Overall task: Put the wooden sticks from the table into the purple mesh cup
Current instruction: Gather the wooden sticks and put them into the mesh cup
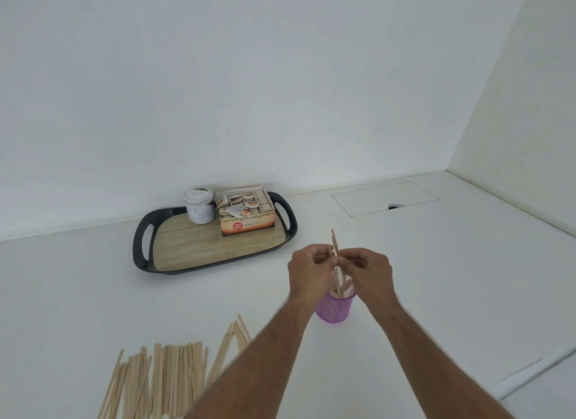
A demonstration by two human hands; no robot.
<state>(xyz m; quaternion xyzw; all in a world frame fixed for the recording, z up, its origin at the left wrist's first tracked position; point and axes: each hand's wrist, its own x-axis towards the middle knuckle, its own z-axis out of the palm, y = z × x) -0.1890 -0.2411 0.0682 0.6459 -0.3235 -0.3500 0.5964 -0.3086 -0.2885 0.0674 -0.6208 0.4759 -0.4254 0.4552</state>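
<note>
Overhead, a white worktop (405, 278) fills the scene, meeting white walls in the far right corner. Largest on it is one black-rimmed tray (140, 244) with a wood-grain floor, set near the back wall and carrying one open box of tea sachets (247, 224) beside one white-lidded jar (200, 207). Along the near left edge lies a loose heap of wooden sticks (162, 381), pale, flat and slender, too many and too overlapped to count, well apart from the tray. Two bare forearms reach forward from the bottom edge. The left hand (308, 270) and right hand (369, 269) meet directly above one purple mesh cup (332, 308), which stands upright just right of the heap with a bundle of sticks already leaning inside it. Both hands' fingers are curled in, pinching a few held sticks (334, 242) that rise upright between them, tips showing above the knuckles; their exact number cannot be told.
</note>
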